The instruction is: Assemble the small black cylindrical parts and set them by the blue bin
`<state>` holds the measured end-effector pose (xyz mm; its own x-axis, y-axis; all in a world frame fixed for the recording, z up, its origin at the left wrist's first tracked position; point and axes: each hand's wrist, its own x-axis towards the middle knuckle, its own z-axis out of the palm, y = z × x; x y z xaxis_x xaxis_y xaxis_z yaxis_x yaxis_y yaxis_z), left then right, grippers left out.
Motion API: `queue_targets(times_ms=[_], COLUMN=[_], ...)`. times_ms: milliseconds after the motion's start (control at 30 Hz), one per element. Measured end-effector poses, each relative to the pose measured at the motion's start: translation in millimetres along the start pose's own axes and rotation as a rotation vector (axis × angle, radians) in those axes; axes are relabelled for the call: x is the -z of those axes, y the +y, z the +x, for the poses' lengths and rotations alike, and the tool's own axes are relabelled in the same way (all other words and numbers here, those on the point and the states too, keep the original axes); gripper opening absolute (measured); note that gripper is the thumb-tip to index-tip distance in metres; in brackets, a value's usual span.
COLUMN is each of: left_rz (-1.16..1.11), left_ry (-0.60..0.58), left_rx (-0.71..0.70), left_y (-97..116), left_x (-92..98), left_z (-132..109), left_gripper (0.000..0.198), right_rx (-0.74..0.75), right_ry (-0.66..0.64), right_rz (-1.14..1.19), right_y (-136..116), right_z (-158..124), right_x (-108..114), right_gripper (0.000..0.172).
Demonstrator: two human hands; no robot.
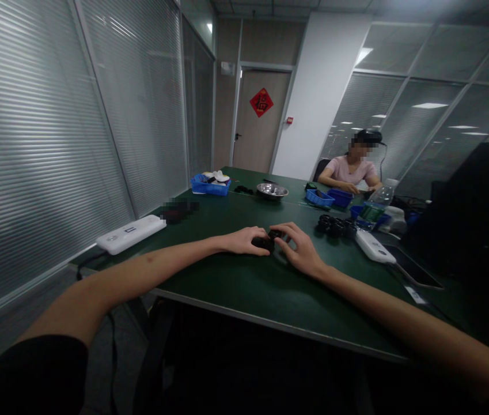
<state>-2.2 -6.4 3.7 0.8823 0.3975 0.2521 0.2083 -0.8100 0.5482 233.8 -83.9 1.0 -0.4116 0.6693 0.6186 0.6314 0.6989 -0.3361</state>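
Near the middle of the green table (235, 282), my left hand (244, 239) is closed on a dark, rounded black part (263, 244) held low over the tabletop. Facing it, my right hand (299, 249) pinches a smaller black piece (275, 234) between thumb and fingers. The two black pieces meet or nearly meet; whether they are joined I cannot tell. Right of my right hand lies a cluster of several black, round, ring-like parts (334, 225). Beyond my hands stands a shiny metal bowl (272, 192) with something small inside.
A white power bank (132, 234) lies at left, another white device (374, 246) at right beside a phone (412, 266). Blue baskets (209, 187) stand farther back. A clear bottle (376, 207) stands at right. A person in pink (352, 171) sits across the table.
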Motion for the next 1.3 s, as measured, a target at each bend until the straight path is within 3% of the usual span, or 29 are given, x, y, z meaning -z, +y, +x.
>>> queue_targets(times_ms=[133, 300, 1133, 1300], left_rz=[0.012, 0.021, 0.058, 0.051], left_ry=[-0.006, -0.006, -0.007, 0.001], left_rx=[-0.035, -0.024, -0.028, -0.035], left_y=[-1.3, -2.2, -0.9, -2.2], left_x=[0.0, -0.1, -0.2, -1.2], left_z=[0.4, 0.0, 0.1, 0.1], left_gripper=[0.042, 0.041, 0.041, 0.043], right_rx=[-0.169, -0.185, -0.189, -0.257], right_ry=[0.052, -0.096, -0.164, -0.135], right_rz=[-0.073, -0.204, -0.265, -0.149], right_y=[22.7, 36.8, 27.2, 29.9], right_z=[-0.8, -3.7, -1.9, 0.3], right_x=[-5.4, -11.5, -9.3, -8.6], right_gripper=[0.03, 0.026, 0.027, 0.03])
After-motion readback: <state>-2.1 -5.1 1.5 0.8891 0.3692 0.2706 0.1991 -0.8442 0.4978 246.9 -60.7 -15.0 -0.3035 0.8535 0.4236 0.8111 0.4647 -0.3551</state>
